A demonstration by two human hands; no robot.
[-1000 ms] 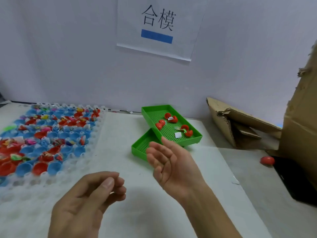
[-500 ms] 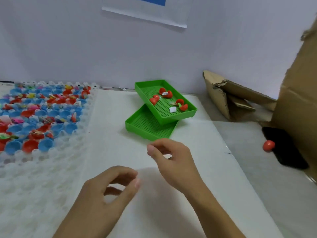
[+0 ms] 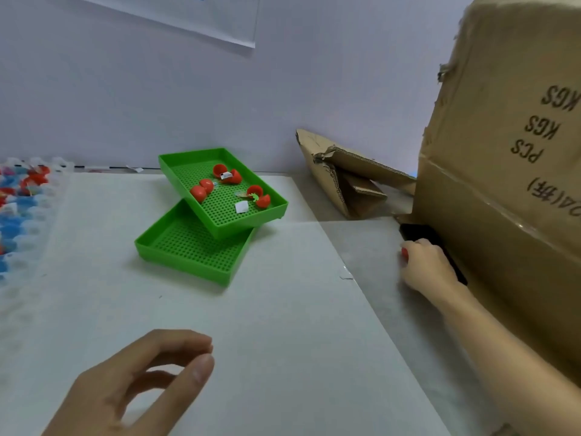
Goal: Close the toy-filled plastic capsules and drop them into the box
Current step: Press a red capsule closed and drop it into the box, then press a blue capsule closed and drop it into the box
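My right hand [image 3: 427, 265] reaches far right on the table and curls over a red capsule [image 3: 404, 253], of which only a sliver shows at the fingers. It lies right beside the tall cardboard box [image 3: 503, 184] and a black object [image 3: 418, 232]. My left hand [image 3: 132, 385] hovers low at the front, fingers loosely curled, holding nothing. At the left edge a clear grid tray [image 3: 47, 196] holds several red and blue capsule halves with toys.
Two stacked green perforated trays [image 3: 195, 247] sit mid-table; the upper one, askew, carries several red capsule halves [image 3: 201, 190] and paper slips. A torn cardboard piece [image 3: 339, 177] lies behind, against the white wall. White sheets cover the table [image 3: 283, 309].
My right hand moved from the table's middle far to the right and closed over the red capsule by the box. The view turned right; my left hand stayed low and empty.
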